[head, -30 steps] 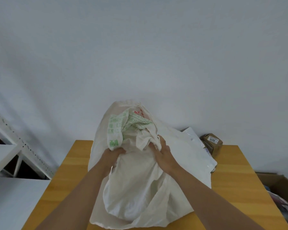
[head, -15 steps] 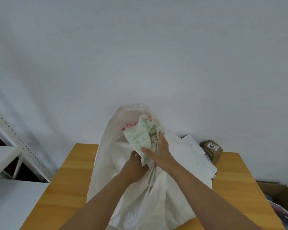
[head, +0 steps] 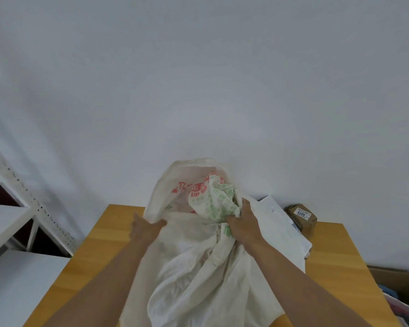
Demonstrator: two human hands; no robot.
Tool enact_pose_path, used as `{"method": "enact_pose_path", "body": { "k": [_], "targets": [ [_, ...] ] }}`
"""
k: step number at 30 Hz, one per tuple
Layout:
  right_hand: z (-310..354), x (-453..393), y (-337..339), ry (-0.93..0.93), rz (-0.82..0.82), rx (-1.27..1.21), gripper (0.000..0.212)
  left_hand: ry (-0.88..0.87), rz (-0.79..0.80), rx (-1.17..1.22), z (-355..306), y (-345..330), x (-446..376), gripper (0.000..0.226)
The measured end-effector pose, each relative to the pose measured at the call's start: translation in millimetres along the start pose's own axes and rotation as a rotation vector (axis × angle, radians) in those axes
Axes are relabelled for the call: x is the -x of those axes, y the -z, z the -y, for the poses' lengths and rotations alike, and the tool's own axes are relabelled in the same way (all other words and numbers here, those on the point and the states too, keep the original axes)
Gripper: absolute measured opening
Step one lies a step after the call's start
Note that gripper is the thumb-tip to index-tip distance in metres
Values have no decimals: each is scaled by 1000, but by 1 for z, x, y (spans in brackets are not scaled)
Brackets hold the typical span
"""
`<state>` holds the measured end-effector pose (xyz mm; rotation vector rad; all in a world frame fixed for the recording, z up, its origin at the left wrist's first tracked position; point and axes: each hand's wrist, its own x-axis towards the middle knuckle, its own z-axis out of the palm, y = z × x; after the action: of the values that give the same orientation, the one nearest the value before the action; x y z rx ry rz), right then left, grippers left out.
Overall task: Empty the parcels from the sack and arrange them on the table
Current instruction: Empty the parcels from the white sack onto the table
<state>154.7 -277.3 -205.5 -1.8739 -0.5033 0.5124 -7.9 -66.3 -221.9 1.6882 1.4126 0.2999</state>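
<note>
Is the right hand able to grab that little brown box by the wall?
Probably yes, once the right hand lets go of the sack; the brown box sits uncovered just beyond it.

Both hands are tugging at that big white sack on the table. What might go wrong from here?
The sack stands close to the small brown parcel and the white mailer near the table's far right edge; a hard pull might knock them off. The right hand grips bunched fabric near the mouth while the left hand holds the rim, so parcels inside, unseen here, may spill out all at once.
</note>
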Motion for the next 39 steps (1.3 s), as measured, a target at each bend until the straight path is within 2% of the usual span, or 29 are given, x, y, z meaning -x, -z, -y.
{"method": "enact_pose_path", "body": {
  "k": [2,3,4,6,9,13,16,20,23,25,27,29,32,34,37,39],
  "targets": [
    [-4,0,3,-14,13,-49,59,25,126,-14,14,0,-5,56],
    [-6,-1,4,-17,11,-64,56,5,105,-64,20,-1,-6,40],
    [-8,-2,6,-23,6,-80,54,-24,63,-93,23,-5,-9,35],
    [-11,-4,10,-41,-4,-110,47,-119,7,-50,13,-11,-1,37],
    [-14,-8,7,-11,-46,-112,37,-280,47,1,-5,-21,20,39],
    [-11,-12,-9,35,-116,-92,40,-394,132,-13,-10,-28,37,36],
    [-9,-9,-31,47,-124,-71,47,-443,155,101,-6,-27,43,33],
    [-3,-3,-62,56,-119,-60,58,-422,242,159,-2,-31,48,29],
    [1,1,-93,55,-30,-27,74,-340,422,270,-4,-27,49,33],
    [-18,-7,-120,11,35,-10,70,-242,538,355,4,-23,37,33],
    [-12,1,-133,-22,96,-30,55,-160,568,359,9,-20,25,54],
    [14,15,-140,-79,145,-205,47,-141,527,220,16,-14,13,80],
    [28,21,-150,-231,134,-599,36,-182,458,159,29,-10,-2,99],
    [30,23,-147,-279,52,-726,29,-214,507,154,38,-13,-12,96],
    [22,25,-137,-243,23,-595,21,-279,523,131,43,-18,-14,71],
    [10,29,-126,-125,38,-188,39,-310,473,171,46,-18,-15,65]
  ]
}}
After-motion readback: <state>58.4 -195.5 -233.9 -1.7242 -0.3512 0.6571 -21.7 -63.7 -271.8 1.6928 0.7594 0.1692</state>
